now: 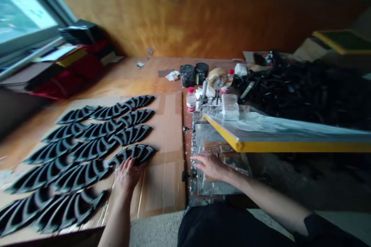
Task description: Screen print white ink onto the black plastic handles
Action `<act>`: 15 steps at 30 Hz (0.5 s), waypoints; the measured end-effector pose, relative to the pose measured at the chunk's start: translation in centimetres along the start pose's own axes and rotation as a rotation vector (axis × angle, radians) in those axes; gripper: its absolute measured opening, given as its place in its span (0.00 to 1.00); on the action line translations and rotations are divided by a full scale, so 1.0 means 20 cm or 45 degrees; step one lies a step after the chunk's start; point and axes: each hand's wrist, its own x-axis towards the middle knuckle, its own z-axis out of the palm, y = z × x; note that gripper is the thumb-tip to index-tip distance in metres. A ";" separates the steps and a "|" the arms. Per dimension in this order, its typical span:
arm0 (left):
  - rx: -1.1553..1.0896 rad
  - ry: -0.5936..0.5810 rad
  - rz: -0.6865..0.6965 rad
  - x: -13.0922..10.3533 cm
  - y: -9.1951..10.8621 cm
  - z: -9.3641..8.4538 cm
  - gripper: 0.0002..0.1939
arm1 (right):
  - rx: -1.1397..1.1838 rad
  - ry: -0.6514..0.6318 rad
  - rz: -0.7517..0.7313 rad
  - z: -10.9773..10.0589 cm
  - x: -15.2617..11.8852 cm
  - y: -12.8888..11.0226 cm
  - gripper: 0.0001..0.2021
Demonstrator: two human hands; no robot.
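Observation:
Rows of black slatted, curved parts lie on a flattened cardboard sheet (169,162) at the left. My left hand (127,175) is at the nearest part of the right-hand column, a black slatted part (142,153), with its fingers gripping the near edge. That part rests on or just over the cardboard; which of the two cannot be made out. Over a grey metal plate (218,191) with a wooden fixture, my right hand (211,166) is held with its fingers stretched and apart, nothing in them.
A yellow-edged screen frame (290,146) juts out above the plate on the right. Behind it lies a heap of black parts (304,88). A red-capped bottle (191,100), dark jars (188,76) and a tape roll (217,76) stand farther back. Stacked boxes (69,73) line the window side.

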 end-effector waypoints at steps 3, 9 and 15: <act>-0.048 -0.058 0.152 0.02 -0.07 0.02 0.28 | -0.075 0.240 0.163 -0.22 -0.18 0.24 0.11; 0.045 -0.158 0.024 0.04 -0.15 -0.04 0.28 | -0.416 0.723 0.629 -0.63 -0.61 0.81 0.11; 0.101 -0.294 -0.120 0.06 -0.08 -0.07 0.33 | -0.561 0.881 0.751 -0.88 -0.75 1.10 0.17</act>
